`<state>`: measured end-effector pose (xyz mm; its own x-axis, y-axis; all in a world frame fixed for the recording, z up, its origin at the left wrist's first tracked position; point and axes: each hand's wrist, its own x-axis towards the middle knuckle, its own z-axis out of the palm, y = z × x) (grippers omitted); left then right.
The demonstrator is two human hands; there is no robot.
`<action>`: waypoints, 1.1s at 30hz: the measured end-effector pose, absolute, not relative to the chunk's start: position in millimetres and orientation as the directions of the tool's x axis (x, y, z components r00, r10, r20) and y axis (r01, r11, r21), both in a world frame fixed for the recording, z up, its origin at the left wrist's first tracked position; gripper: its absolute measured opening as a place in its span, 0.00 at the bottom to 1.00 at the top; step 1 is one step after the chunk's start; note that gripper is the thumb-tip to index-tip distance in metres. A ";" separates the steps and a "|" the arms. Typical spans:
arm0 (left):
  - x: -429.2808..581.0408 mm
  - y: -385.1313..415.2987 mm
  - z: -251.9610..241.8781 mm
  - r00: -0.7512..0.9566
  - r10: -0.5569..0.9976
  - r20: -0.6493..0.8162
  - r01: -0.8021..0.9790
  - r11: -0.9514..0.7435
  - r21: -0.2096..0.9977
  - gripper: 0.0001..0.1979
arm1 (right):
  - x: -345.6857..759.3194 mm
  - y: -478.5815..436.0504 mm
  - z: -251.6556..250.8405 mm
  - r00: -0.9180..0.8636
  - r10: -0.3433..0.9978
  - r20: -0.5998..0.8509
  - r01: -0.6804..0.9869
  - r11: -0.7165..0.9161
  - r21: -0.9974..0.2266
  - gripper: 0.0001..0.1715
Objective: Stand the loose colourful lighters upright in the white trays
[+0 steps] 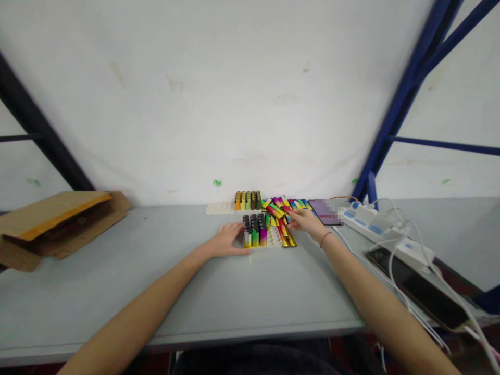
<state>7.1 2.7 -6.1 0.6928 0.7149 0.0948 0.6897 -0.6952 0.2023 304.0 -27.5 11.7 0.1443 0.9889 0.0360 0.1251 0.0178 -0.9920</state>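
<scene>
My left hand point(228, 241) is curved round the left end of a white tray with holes point(274, 237), its thumb at the front corner and its fingers farther back. Several shiny coloured lighters point(255, 238) with black tops stand upright in the tray's left part; holes on the right are bare. Above a loose pile of metallic lighters point(275, 209), my right hand point(305, 221) pinches a red lighter point(288, 210). Some red and gold lighters point(286, 235) lie over the tray's right end.
Behind stand a second group of upright lighters point(247, 200) and a white holed tray point(220, 209). To the right are a tablet-like screen point(325, 212), a power strip point(385, 229) with cables, and a phone point(417, 286). A brown paper bag point(58, 219) lies left.
</scene>
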 end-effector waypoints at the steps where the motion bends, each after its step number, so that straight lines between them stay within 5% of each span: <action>1: 7.1 2.8 -6.2 0.693 0.715 0.093 0.690 -0.696 0.199 0.44 | 302.4 -28.1 12.7 0.134 0.991 -0.017 0.023 -0.020 -1.000 0.08; 6: 5.9 4.3 -8.2 0.694 0.713 0.097 0.687 -0.697 0.204 0.45 | 293.2 -32.7 16.7 0.093 0.993 -0.071 -0.119 -0.060 -0.991 0.10; 15: 5.5 3.2 -7.0 0.692 0.714 0.110 0.683 -0.696 0.224 0.46 | 285.6 -33.3 14.3 0.005 0.961 0.278 0.158 0.273 -0.949 0.22; 24: 5.9 3.8 -7.6 0.691 0.716 0.101 0.686 -0.694 0.220 0.46 | 282.9 -34.8 9.9 0.067 0.890 0.452 0.436 0.382 -0.815 0.18; 28: 5.9 2.6 -6.2 0.694 0.713 0.105 0.683 -0.697 0.221 0.45 | 281.7 -34.7 9.4 0.061 0.887 0.458 0.464 0.381 -0.800 0.25; 33: 5.5 2.4 -6.0 0.691 0.716 0.100 0.686 -0.693 0.222 0.45 | 280.4 -33.2 12.7 0.069 0.939 0.337 0.298 0.303 -0.905 0.34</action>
